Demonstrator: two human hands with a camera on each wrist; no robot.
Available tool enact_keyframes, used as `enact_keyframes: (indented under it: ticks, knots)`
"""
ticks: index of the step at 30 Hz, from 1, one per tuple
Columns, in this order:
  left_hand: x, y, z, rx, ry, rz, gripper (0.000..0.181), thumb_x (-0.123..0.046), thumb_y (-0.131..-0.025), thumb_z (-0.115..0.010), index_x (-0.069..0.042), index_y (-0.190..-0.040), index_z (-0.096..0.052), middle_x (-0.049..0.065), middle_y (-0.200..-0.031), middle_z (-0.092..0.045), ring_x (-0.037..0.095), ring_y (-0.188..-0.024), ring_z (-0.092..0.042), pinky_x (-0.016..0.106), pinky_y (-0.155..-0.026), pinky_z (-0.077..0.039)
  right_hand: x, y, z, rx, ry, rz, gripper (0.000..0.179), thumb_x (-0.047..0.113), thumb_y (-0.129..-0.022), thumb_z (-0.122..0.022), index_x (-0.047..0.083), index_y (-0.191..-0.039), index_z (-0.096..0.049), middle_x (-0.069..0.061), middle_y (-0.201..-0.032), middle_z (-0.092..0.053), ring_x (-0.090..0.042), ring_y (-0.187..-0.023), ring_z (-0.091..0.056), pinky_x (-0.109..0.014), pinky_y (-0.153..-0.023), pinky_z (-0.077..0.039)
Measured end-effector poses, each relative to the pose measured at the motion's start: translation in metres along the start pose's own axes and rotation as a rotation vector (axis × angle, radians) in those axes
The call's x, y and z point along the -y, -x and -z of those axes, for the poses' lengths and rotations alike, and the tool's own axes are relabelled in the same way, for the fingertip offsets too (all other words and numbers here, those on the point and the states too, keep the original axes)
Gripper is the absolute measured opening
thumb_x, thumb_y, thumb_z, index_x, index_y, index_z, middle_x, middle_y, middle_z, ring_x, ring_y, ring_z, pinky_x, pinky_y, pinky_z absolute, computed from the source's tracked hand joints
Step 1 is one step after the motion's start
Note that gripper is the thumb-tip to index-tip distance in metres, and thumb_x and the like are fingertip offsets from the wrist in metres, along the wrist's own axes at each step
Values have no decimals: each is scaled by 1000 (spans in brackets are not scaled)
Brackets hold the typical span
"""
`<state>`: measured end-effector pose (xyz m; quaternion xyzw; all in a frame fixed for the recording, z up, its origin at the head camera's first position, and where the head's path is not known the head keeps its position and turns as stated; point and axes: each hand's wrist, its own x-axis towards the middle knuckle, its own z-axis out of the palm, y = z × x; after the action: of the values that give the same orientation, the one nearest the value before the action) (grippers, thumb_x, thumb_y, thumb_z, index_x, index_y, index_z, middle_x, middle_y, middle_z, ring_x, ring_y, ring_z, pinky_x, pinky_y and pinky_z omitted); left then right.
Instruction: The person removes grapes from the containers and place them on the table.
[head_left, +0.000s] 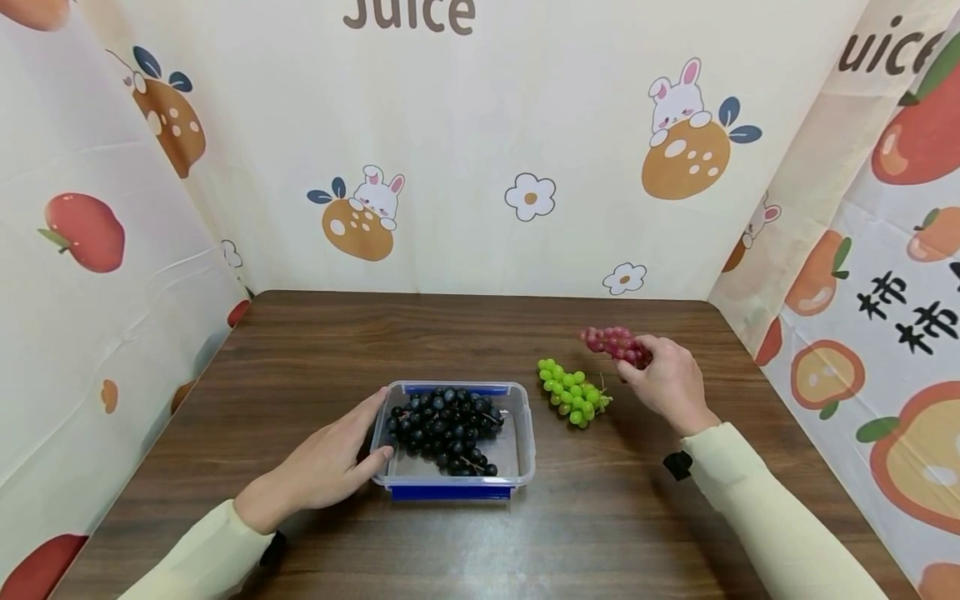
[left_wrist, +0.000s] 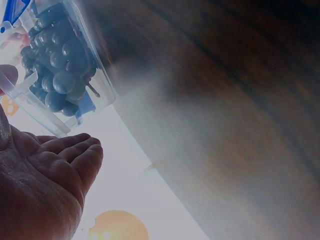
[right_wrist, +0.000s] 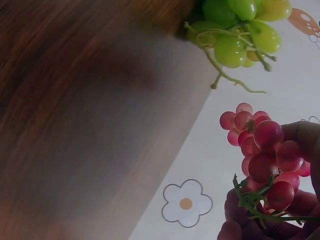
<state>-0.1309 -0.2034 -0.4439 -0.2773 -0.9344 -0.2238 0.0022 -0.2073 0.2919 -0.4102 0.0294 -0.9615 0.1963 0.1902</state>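
Observation:
A clear plastic container (head_left: 523, 433) with blue clips stands on the table and holds a bunch of black grapes (head_left: 446, 425). My left hand (head_left: 322, 462) rests against the container's left side, thumb at its near-left rim; the left wrist view shows the fingers extended beside the wall. My right hand (head_left: 667, 383) pinches a bunch of red grapes (head_left: 611, 342) by its right end, thumb and fingers around it, seen closely in the right wrist view. Between container and right hand lies a bunch of green grapes (head_left: 572, 392) on the table.
The brown wooden table (head_left: 360, 333) has rounded far corners. A printed cloth (head_left: 465, 125) with fruit, rabbits and flowers rises behind it and along both sides.

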Motion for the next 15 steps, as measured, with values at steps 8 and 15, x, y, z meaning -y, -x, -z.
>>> enact_keyframes:
  ticks: [8, 15]
  knots:
    - [0, 0, 0, 0, 3, 3, 84, -38, -103, -62, -9, -166, -14, 13, -168, -25, 29, -147, -39, 52, -112, -41, -7, -1, -1, 115, 22, -76, 41, 29, -91, -76, -1, -118, -71, -15, -88, -70, -28, -74, -60, -40, -60, -44]
    - [0, 0, 1, 0, 12, -5, 84, -38, -103, -61, -7, -165, -15, 15, -167, -25, 30, -147, -38, 52, -113, -39, -14, 1, -5, 188, 60, -119, 42, 32, -91, -75, 0, -119, -70, -21, -99, -71, -35, -83, -64, -49, -66, -50]
